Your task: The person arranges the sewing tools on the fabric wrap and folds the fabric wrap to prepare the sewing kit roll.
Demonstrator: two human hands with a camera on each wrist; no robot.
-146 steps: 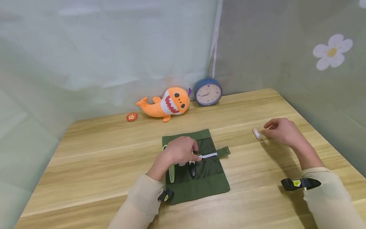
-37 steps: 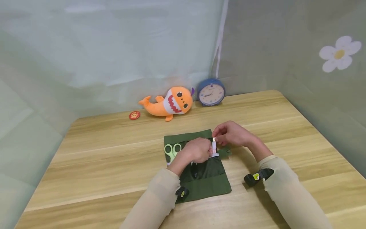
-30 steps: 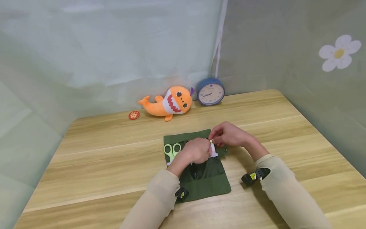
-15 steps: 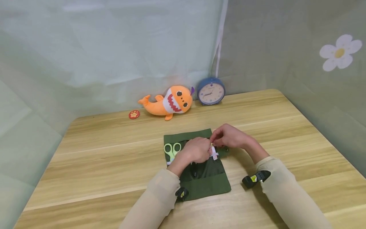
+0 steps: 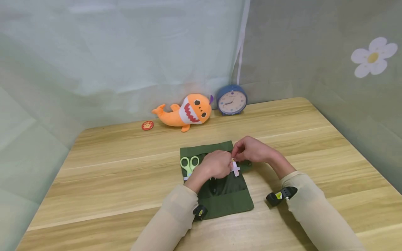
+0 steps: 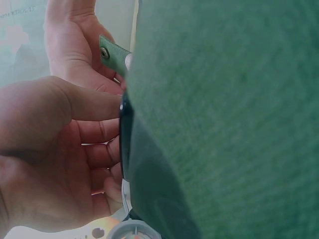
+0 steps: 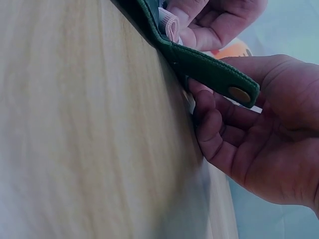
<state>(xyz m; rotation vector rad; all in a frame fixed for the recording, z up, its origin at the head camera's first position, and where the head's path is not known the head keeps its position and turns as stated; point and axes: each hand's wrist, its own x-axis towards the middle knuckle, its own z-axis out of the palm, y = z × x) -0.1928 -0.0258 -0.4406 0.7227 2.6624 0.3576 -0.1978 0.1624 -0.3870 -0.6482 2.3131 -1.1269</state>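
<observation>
A dark green fabric case [image 5: 226, 205] lies spread on the table. Across its right part, a small white and pink item [image 5: 236, 171] passes under a white elastic strap. The right hand [image 5: 252, 150] pinches the upper end of that item. The left hand [image 5: 216, 164] covers the middle of the case, its fingers pinching the strap beside the item; the right wrist view shows the looped elastic [image 7: 171, 26] at its fingertips. Light green scissors [image 5: 188, 165] sit under the strap at the left. A black-handled tool [image 5: 213, 186] lies partly hidden below the left hand.
At the back stand an orange shark plush [image 5: 194, 109] and a blue round clock [image 5: 231, 101]. A red round badge [image 5: 147, 125] lies left of the plush. A snap tab [image 7: 219, 74] sticks out from the case's right side. Fabric walls border the table [image 5: 110, 195].
The right hand has come from the table's right side to the case with the small item. Lately the item has slid down under the strap. The left hand has shifted right, uncovering the scissors.
</observation>
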